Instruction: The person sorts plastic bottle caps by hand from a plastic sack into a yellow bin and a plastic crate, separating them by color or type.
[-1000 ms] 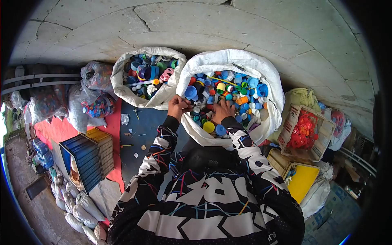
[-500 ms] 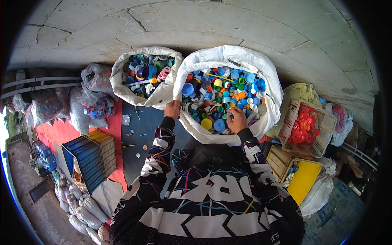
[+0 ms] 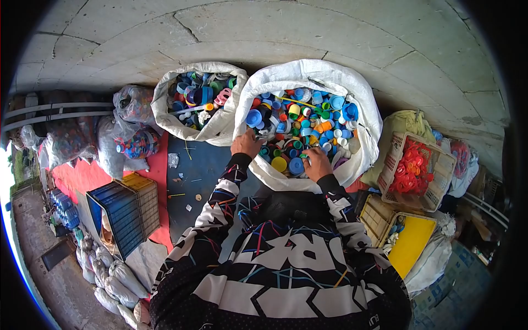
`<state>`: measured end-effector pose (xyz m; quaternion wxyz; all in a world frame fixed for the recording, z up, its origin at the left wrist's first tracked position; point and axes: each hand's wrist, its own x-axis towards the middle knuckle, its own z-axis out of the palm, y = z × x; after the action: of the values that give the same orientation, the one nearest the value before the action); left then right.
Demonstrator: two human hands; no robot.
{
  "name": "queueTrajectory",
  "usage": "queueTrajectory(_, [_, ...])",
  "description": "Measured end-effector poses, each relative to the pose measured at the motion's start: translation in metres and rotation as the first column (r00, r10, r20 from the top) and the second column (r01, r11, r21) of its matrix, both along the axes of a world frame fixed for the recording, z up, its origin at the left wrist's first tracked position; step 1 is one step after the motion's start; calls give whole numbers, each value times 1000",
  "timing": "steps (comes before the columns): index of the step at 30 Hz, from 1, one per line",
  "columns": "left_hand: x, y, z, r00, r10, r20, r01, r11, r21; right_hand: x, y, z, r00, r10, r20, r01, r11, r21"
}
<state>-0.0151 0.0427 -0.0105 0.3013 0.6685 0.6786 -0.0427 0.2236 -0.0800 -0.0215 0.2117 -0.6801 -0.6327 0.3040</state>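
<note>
A large white sack (image 3: 366,104) with a rolled rim stands open in front of me, full of plastic caps (image 3: 308,113) in many colours. My left hand (image 3: 247,144) is over the sack's near left rim, fingertips at the caps; what they hold, if anything, is hidden. At the near side of the caps is my right hand (image 3: 317,164), its fingers closed together, with a small green piece at the fingertips. A yellow lid (image 3: 279,164) and a blue lid (image 3: 296,166) lie between my hands.
Left of it, a smaller white sack (image 3: 160,104) holds mixed caps. A crate (image 3: 440,184) with red pieces and a yellow panel (image 3: 410,242) are at the right. Crates (image 3: 124,214) and clear bags of caps (image 3: 135,104) are at the left.
My left hand has moved right, from the sack's outer rim to the caps inside. My right hand has shifted slightly, and a green piece now shows at its fingertips instead of a blue one.
</note>
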Motion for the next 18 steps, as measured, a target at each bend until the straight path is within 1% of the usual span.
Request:
queueTrajectory(2, [8,-12,15,996,-91,17,93,990,-103,-1,-2,0,1000,13,22,-12,999,-42])
queueTrajectory(4, [10,-28,11,989,-150,-8,147,979,-142,-1,-3,3,999,29,42,-24,995,-96])
queueTrajectory(6, [11,-42,7,977,-210,-38,200,963,-179,2,-3,6,986,85,141,-63,987,-150])
queueTrajectory(7, [12,-48,7,978,-206,-33,197,963,-185,4,-3,7,975,114,190,-80,981,-179])
queueTrajectory(9, [16,-55,10,979,-201,-23,193,962,-194,9,-4,9,966,106,237,-55,975,-214])
queueTrajectory(10, [18,-55,14,973,-231,-31,218,950,-224,11,-4,10,960,105,260,-43,972,-231])
queueTrajectory(13, [27,-59,16,976,-215,37,218,968,-127,19,-6,17,954,101,281,-33,972,-235])
queueTrajectory(14, [30,-60,15,971,-220,92,227,971,-74,21,-10,10,952,79,296,-13,976,-218])
queueTrajectory(16, [35,-61,8,951,-240,196,238,971,33,23,-16,15,934,41,354,38,976,-214])
queueTrajectory(17, [40,-62,1,956,-235,177,231,972,40,25,-17,16,923,22,383,63,976,-208])
queueTrajectory(18, [45,-62,-4,960,-230,157,225,973,47,27,-20,16,927,4,375,79,975,-208])
